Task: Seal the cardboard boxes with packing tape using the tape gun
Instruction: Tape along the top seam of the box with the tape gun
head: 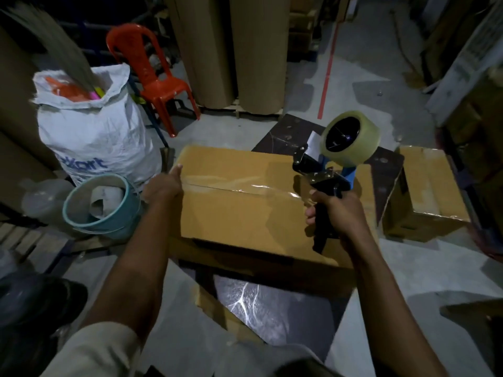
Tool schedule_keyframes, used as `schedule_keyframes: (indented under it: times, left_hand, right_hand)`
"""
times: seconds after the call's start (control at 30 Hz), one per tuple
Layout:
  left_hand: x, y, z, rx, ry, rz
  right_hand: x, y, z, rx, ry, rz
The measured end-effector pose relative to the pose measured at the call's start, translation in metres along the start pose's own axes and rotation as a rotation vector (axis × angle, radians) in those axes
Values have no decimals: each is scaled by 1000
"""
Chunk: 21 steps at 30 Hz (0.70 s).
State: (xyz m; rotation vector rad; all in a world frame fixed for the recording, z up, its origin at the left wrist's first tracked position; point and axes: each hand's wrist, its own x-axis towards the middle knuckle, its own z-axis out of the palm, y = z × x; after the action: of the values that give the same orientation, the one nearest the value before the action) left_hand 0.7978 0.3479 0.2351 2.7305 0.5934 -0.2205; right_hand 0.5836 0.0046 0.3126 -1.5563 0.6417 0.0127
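Between the hands: closed brown cardboard box [245,213], flaps meeting at a centre seam, glossy clear tape strip [245,187] laid along it. Left hand [163,185] lies flat against the box's left end, thumb straight on top. Right hand [336,212] curls round the tape gun [324,172] handle over the box's right end, tape roll [351,137] just beyond the knuckles. Second box [427,191] sits right of the right hand.
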Motion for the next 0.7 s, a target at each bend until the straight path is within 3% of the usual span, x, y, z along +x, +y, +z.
schedule_keyframes:
  times: [0.17,0.43,0.5,0.6,0.63,0.67,0.7]
  left_hand:
    - [-40,-42,5,55,44,-117]
    - [-136,-36,2,-163,116,-280]
    - [-154,-29,2,-181,223,-235]
    - [-205,9,7,-211,488,73]
    - [-226,27,10,-329,435,169]
    - [-248,46,15,-504,257,206]
    - [-269,66,19,-707,-33,172]
  right_hand:
    - [-14,9,-36,-4,-107,-18]
    - [-35,27,-68,-36,-242,-50]
    - [-42,35,-72,-30,-271,-77]
    - [-51,44,-78,-6,-322,-120]
    - [-53,46,-80,-7,-341,-136]
    - [-54,48,-82,-14,-359,-152]
    - [-55,50,-85,-20,-372,-168]
